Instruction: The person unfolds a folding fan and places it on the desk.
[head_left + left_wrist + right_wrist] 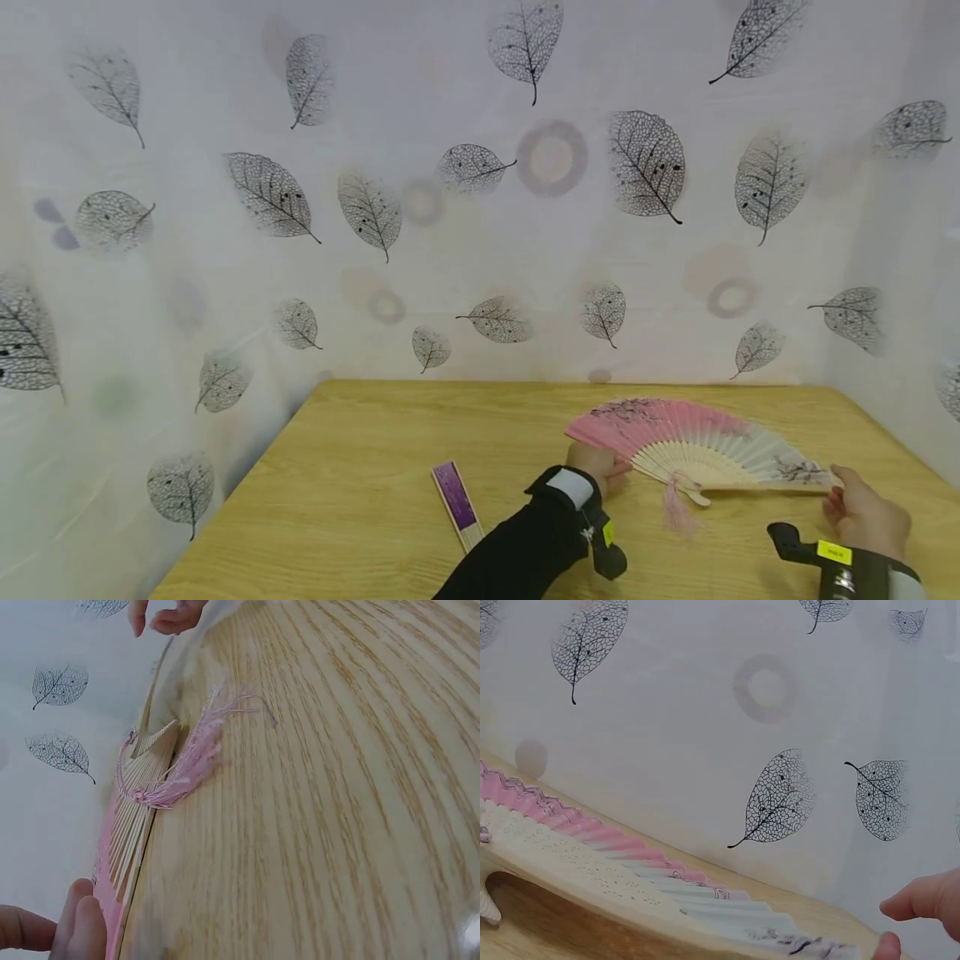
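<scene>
A spread folding fan (693,454), pink shading to white with dark blossom branches and pale ribs, lies across the right side of the wooden table. From its pivot hangs a pink tassel (191,761). At the fan's left pink edge, my left hand (596,467) pinches the outer rib between thumb and fingers. My right hand (870,512) holds the white tip at the opposite end with thumb and index finger. In the right wrist view, fingertips (911,900) show right beside that tip.
A purple-topped folded fan (456,500) with pale ribs lies left of my left forearm (517,550), which covers its lower end. Behind the table (360,450) hangs a pale curtain (450,250) printed with leaves, also along both sides.
</scene>
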`<control>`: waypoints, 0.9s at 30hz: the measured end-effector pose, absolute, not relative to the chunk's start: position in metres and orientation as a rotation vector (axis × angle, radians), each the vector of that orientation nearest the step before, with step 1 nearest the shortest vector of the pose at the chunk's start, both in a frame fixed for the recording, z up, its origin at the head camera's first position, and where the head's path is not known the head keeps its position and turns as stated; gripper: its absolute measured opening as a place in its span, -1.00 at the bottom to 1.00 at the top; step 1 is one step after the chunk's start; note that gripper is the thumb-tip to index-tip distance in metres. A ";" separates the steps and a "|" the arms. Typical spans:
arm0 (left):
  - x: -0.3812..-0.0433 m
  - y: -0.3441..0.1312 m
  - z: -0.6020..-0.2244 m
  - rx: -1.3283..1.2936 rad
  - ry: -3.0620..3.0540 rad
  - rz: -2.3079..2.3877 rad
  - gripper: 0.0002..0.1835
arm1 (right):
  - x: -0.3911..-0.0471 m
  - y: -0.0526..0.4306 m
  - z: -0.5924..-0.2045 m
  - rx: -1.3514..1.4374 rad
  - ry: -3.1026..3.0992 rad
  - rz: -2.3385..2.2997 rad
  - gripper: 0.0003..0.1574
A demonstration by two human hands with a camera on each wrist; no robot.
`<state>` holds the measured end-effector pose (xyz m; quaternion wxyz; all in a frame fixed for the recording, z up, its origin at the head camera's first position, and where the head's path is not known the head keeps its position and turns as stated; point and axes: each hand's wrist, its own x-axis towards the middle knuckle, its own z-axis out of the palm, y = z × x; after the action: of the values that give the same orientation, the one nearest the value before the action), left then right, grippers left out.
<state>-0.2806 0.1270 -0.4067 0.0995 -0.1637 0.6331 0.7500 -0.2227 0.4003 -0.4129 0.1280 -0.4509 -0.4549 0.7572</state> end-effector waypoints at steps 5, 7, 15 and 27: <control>-0.279 0.116 -0.394 -0.396 1.855 2.261 -0.78 | -0.220 0.388 -0.397 -1.302 -1.392 2.064 -0.67; -0.277 0.109 -0.385 -0.331 1.873 2.272 -0.79 | -0.221 0.381 -0.386 -1.218 -1.440 2.043 -0.66; -0.262 0.046 -0.342 0.255 2.036 2.205 -0.73 | -0.230 0.300 -0.338 -0.711 -2.101 1.582 -0.40; -0.245 -0.052 -0.306 0.311 2.351 2.281 -0.61 | -0.226 0.123 -0.341 0.152 -2.851 0.887 -0.55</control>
<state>-0.2450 -0.0522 -0.3064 -0.0744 0.0943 0.7124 0.6914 -0.2257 0.1231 -0.3409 0.0759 0.0508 -0.9509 0.2958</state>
